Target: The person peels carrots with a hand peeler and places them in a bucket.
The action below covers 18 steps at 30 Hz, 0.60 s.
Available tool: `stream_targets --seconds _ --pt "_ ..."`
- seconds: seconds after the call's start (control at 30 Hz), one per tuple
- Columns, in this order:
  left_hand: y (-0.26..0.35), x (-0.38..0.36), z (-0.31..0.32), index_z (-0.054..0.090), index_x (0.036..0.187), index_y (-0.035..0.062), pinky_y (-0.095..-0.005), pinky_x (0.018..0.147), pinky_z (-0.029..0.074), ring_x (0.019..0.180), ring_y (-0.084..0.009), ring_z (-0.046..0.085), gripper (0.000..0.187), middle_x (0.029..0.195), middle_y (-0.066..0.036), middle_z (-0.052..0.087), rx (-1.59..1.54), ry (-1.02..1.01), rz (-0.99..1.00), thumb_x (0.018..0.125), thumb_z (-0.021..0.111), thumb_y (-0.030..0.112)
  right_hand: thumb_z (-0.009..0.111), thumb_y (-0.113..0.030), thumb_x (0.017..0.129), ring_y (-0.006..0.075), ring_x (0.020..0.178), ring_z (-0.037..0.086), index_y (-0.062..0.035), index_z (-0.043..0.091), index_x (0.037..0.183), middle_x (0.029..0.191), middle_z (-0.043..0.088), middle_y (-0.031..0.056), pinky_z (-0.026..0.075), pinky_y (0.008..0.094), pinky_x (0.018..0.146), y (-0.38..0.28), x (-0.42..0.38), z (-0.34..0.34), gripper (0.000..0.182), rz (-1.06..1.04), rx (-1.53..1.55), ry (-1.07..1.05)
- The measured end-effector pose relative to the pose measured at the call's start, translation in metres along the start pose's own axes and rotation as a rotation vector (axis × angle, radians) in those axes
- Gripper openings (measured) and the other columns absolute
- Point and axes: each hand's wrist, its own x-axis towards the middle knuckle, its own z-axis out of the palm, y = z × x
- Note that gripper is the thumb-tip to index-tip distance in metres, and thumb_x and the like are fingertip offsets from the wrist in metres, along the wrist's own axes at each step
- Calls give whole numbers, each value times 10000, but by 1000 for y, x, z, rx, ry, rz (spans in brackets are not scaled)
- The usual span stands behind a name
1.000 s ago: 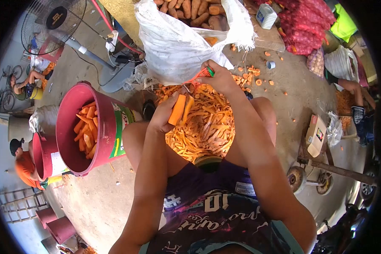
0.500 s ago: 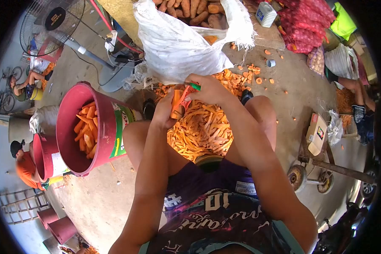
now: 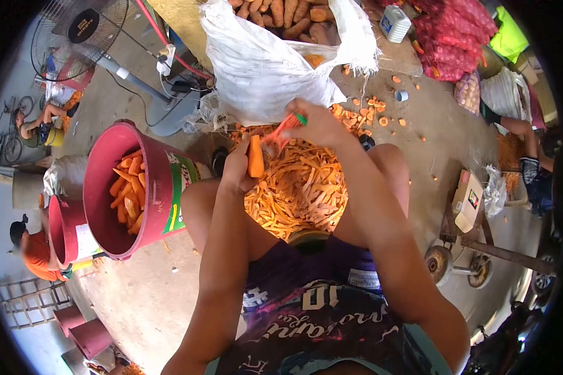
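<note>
A peeled-looking orange carrot (image 3: pixel 255 157) stands upright in my left hand (image 3: pixel 236 167), the fingers wrapped round its side. My right hand (image 3: pixel 321 125) is closed on an orange peeler (image 3: pixel 280 134) with a green part near the grip. The peeler's head is just right of the carrot's upper end. Below both hands, between my knees, lies a heap of orange peelings (image 3: pixel 300 187). Just beyond my hands stands a white woven sack (image 3: pixel 263 75), its open top showing unpeeled carrots (image 3: pixel 288 15).
On the left, a large red tub (image 3: pixel 159 187) holds peeled carrots (image 3: pixel 129 187). A fan (image 3: pixel 122 74) stands behind it. Cut carrot ends (image 3: pixel 372 109) litter the floor at right. Farther right are a wheeled cart (image 3: pixel 475 250) and red mesh sacks (image 3: pixel 447 37). Other people sit at both sides.
My right hand with the peeler has moved up and right, away from the carrot. The carrot is now more exposed in my left hand, which has barely shifted.
</note>
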Motion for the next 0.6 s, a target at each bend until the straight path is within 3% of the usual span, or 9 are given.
stream_targets --seconds 0.1,0.2,0.27,0.33,0.43,0.5,0.6 --pt "-1 -1 13 590 1414 112 -360 752 596 899 -163 684 427 1119 -50 679 -87 -21 -27 1157 443 419 935 -361 773 299 1143 690 -115 625 1339 1210 732 149 520 399 1016 -32 -20 9 690 -130 -85 -314" --pt "-7 7 -2 591 1407 107 -356 735 597 860 -174 684 424 1081 -52 685 26 -169 -80 1158 442 417 926 -372 779 315 1151 696 -101 628 1343 1222 738 156 527 415 1002 -17 -11 0 693 -108 -32 -152" --pt "-5 -2 11 589 1414 108 -330 691 584 811 -162 667 430 1030 -37 681 32 -130 -91 1159 435 418 914 -359 798 322 1158 700 -80 638 1334 1240 739 161 531 418 1000 1 1 -14 664 -98 -15 -68" --pt "-4 -8 14 588 1421 108 -305 648 571 762 -151 650 436 980 -22 676 36 -89 -100 1161 428 419 903 -331 818 317 1146 708 -64 647 1313 1235 739 166 532 414 1007 6 8 -26 619 50 -51 57" --pt "1 -9 8 583 1445 115 -266 576 526 689 -130 599 461 929 -9 639 48 -136 -29 1153 445 443 850 -268 870 323 1110 714 -65 643 1303 1210 742 167 541 417 979 6 6 -19 521 21 -102 37" --pt "0 -5 6 578 1453 120 -254 537 491 684 -119 579 478 925 -11 607 -75 58 86 1142 466 466 819 -235 890 342 1093 715 -68 640 1299 1196 741 175 549 426 957 4 0 -3 477 -2 -144 -7" --pt "7 2 13 584 1421 126 -267 519 489 672 -126 577 457 924 -21 604 -259 102 93 1132 494 468 740 -159 910 396 1031 708 -72 648 1253 1165 728 189 562 472 887 -5 -18 30 366 -172 -284 -99"
